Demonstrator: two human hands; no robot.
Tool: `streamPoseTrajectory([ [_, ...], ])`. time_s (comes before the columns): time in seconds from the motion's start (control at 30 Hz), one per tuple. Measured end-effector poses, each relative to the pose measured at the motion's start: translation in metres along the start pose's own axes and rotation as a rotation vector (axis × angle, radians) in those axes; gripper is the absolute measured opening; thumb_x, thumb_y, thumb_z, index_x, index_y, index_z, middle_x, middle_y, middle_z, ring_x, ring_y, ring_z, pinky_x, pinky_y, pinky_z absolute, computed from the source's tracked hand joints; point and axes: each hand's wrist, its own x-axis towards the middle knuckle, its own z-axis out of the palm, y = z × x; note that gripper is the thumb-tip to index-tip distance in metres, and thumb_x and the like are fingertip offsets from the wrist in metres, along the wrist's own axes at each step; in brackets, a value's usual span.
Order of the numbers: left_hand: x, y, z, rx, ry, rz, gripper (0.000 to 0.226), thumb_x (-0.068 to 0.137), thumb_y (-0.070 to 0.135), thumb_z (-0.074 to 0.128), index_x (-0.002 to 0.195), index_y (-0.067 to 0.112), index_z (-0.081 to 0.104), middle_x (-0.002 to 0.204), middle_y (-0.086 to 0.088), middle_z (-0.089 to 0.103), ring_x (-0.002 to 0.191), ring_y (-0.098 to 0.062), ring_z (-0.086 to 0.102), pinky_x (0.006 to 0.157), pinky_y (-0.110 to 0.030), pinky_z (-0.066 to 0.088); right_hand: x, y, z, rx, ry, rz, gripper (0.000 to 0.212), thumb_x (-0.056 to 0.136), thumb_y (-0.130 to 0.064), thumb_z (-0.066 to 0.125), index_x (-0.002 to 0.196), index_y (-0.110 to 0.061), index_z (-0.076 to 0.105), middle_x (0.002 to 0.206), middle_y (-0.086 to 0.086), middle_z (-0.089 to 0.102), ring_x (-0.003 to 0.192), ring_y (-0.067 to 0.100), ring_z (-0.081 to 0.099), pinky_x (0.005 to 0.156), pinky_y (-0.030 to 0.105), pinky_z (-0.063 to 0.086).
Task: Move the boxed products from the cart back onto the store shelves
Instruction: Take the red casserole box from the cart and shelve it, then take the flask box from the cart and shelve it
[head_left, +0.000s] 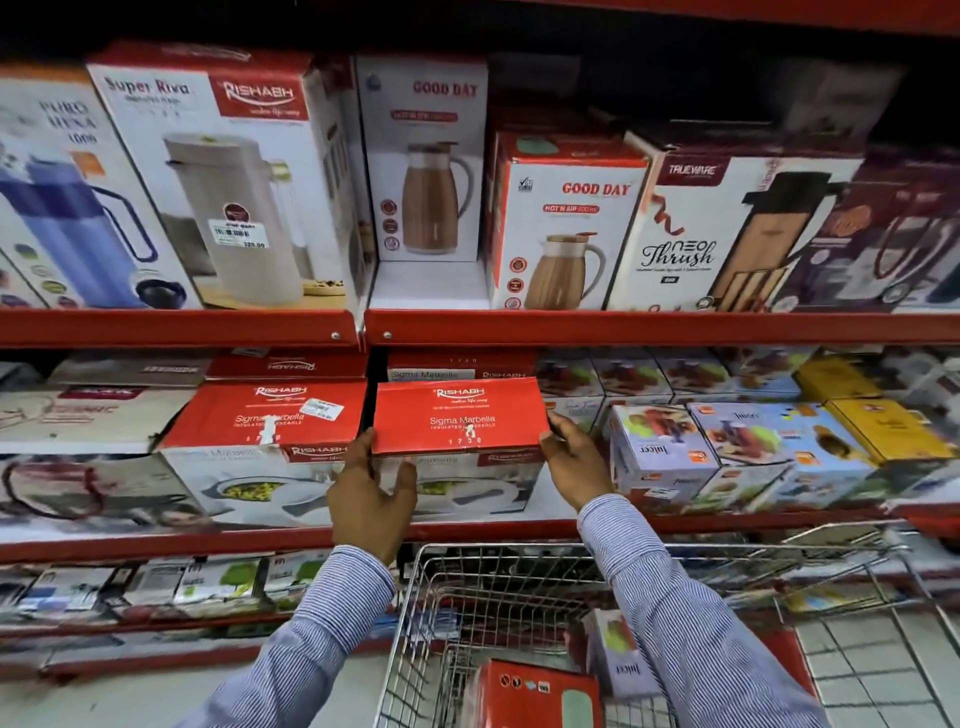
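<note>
Shelving a red casserole box (460, 422), both hands clasping its ends at the middle shelf (156, 540).

Left hand (370, 499) cups the lower left corner, right hand (574, 457) the right end; it likely needs sliding back beside its twin (265, 415). Juicer boxes (662, 452) crowd the right; more boxes wait in the cart (415, 613).

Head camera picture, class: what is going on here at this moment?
A person in a striped shirt is restocking store shelves from a wire cart. Both hands hold a red Rishabh Sigma Marbella box at the middle shelf: the left hand under its front left corner, the right hand at its right end. A matching box sits just left of it. The cart holds at least a red box and a juicer box.
</note>
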Motion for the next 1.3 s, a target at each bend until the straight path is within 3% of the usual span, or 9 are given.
streamPoseTrajectory([
  [0.23, 0.002, 0.006, 0.013, 0.274, -0.159, 0.02, 0.091, 0.08, 0.038, 0.07, 0.152, 0.017, 0.018, 0.145, -0.024, 0.028, 0.124, -0.046, 0.046, 0.102, -0.049, 0.043, 0.017, 0.01, -0.007, -0.007, -0.174, 0.021, 0.058, 0.09, -0.043, 0.045, 0.146, -0.032, 0.033, 0.15, 0.0, 0.045, 0.136, 0.022, 0.044, 0.113, 0.047, 0.037],
  [0.47, 0.004, -0.001, 0.007, 0.419, -0.216, 0.127, 0.091, 0.085, 0.047, 0.062, 0.154, 0.022, 0.009, 0.148, -0.027, 0.037, 0.119, -0.041, 0.056, 0.101, -0.047, 0.045, -0.013, 0.013, -0.017, 0.124, -0.238, 0.018, 0.055, 0.099, -0.014, 0.047, 0.15, -0.02, 0.027, 0.138, -0.008, 0.042, 0.128, 0.009, 0.04, 0.11, 0.035, 0.036],
  [0.67, -0.039, -0.031, 0.015, 0.32, -0.271, 0.199, 0.068, 0.083, 0.041, 0.063, 0.143, 0.018, 0.039, 0.136, -0.017, 0.055, 0.117, -0.036, 0.059, 0.097, -0.049, 0.052, -0.054, 0.094, -0.021, 0.162, -0.065, 0.126, 0.043, 0.095, -0.022, 0.056, 0.137, -0.022, 0.049, 0.144, -0.001, 0.051, 0.121, 0.018, 0.054, 0.11, 0.044, 0.041],
  [0.83, -0.098, -0.09, 0.07, 0.174, -0.67, -0.316, 0.084, 0.066, 0.064, 0.071, 0.127, 0.009, 0.057, 0.13, -0.008, 0.062, 0.12, -0.027, 0.057, 0.102, -0.037, 0.047, -0.103, 0.19, -0.01, -0.121, -0.083, 0.498, 0.051, 0.094, -0.038, 0.053, 0.136, -0.01, 0.05, 0.14, 0.007, 0.052, 0.129, 0.026, 0.05, 0.11, 0.037, 0.037],
  [0.93, -0.132, -0.089, 0.087, 0.1, -0.887, -0.642, 0.047, 0.084, 0.037, 0.069, 0.116, 0.006, 0.053, 0.118, -0.002, 0.059, 0.086, -0.017, 0.059, 0.07, -0.025, 0.052, -0.122, 0.244, 0.005, -0.246, -0.22, 0.702, 0.057, 0.091, -0.054, 0.045, 0.119, -0.006, 0.059, 0.102, 0.012, 0.066, 0.083, 0.024, 0.063, 0.077, 0.031, 0.049],
  [1.0, -0.149, -0.093, 0.1, 0.124, -0.946, -0.728, 0.041, 0.089, 0.03, 0.065, 0.118, 0.002, 0.058, 0.109, -0.006, 0.064, 0.07, -0.013, 0.058, 0.06, -0.022, 0.055, -0.133, 0.269, 0.016, -0.162, -0.252, 0.782, 0.057, 0.089, -0.05, 0.048, 0.127, -0.009, 0.055, 0.106, 0.013, 0.068, 0.085, 0.022, 0.065, 0.081, 0.036, 0.054],
  [1.07, -0.156, -0.107, 0.111, 0.131, -0.923, -0.738, 0.053, 0.08, 0.04, 0.069, 0.119, 0.004, 0.063, 0.111, -0.01, 0.072, 0.075, -0.019, 0.065, 0.075, -0.03, 0.059, -0.137, 0.311, 0.025, -0.045, -0.199, 0.856, 0.062, 0.083, -0.054, 0.054, 0.127, -0.01, 0.054, 0.117, 0.015, 0.068, 0.098, 0.03, 0.068, 0.089, 0.045, 0.057],
  [1.17, -0.16, -0.125, 0.12, 0.085, -0.813, -0.741, 0.061, 0.059, 0.046, 0.073, 0.111, 0.015, 0.066, 0.1, -0.005, 0.074, 0.077, -0.017, 0.068, 0.068, -0.029, 0.057, -0.141, 0.326, 0.029, 0.007, -0.136, 0.858, 0.082, 0.063, -0.072, 0.055, 0.124, -0.018, 0.06, 0.12, 0.013, 0.069, 0.101, 0.032, 0.068, 0.092, 0.048, 0.055],
  [1.3, -0.156, -0.102, 0.107, -0.046, -0.732, -0.727, 0.036, 0.07, 0.027, 0.072, 0.104, 0.013, 0.069, 0.082, 0.0, 0.072, 0.071, -0.016, 0.067, 0.059, -0.026, 0.052, -0.152, 0.231, 0.004, -0.043, -0.065, 0.693, 0.039, 0.085, -0.054, 0.05, 0.108, -0.027, 0.066, 0.117, 0.013, 0.07, 0.098, 0.028, 0.067, 0.094, 0.044, 0.052],
])
